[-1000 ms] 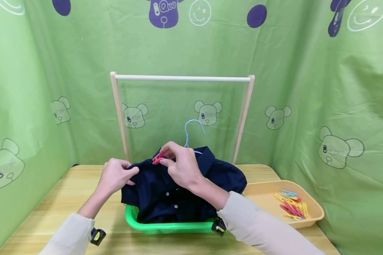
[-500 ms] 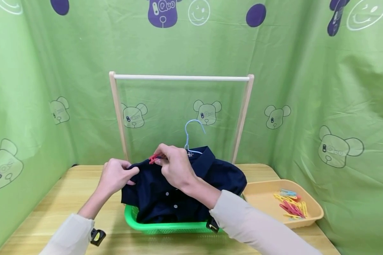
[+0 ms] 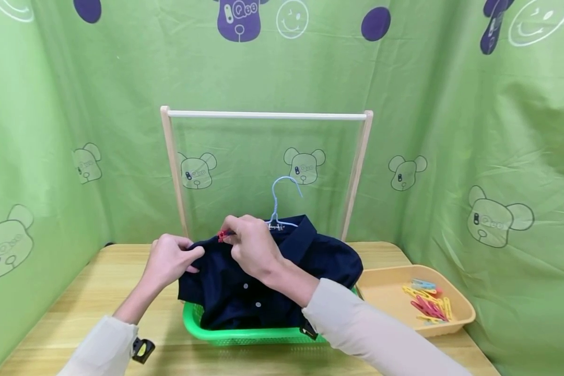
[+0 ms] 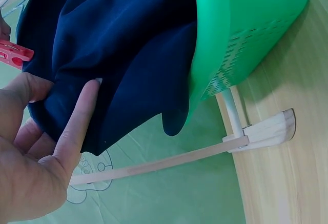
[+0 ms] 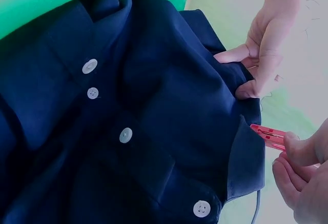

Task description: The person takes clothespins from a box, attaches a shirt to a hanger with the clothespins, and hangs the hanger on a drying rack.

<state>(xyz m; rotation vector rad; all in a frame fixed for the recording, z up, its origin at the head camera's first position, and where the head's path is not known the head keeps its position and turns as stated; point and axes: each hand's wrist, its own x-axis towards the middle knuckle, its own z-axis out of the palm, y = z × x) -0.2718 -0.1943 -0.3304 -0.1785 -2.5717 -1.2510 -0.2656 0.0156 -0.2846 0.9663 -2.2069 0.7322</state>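
A dark navy button-up shirt lies over the green basket, with a light-blue wire hanger in its collar. At the shirt's left shoulder edge, my left hand pinches the cloth between thumb and fingers. My right hand pinches a red clothespin by its handle end. The clothespin's tip meets the shirt's shoulder edge near the collar; whether it bites the cloth I cannot tell. In the left wrist view, the clothespin shows just beyond my left thumb.
Behind the basket stands a wooden rack with a white bar. A light-orange tray at the right holds several clothespins in yellow, red and blue. Everything rests on a wood-grain table before a green curtain.
My right hand has moved left with the red clothespin, bringing it onto the shirt's shoulder edge. More of the hanger's base now shows. The left hand keeps its pinch in place.
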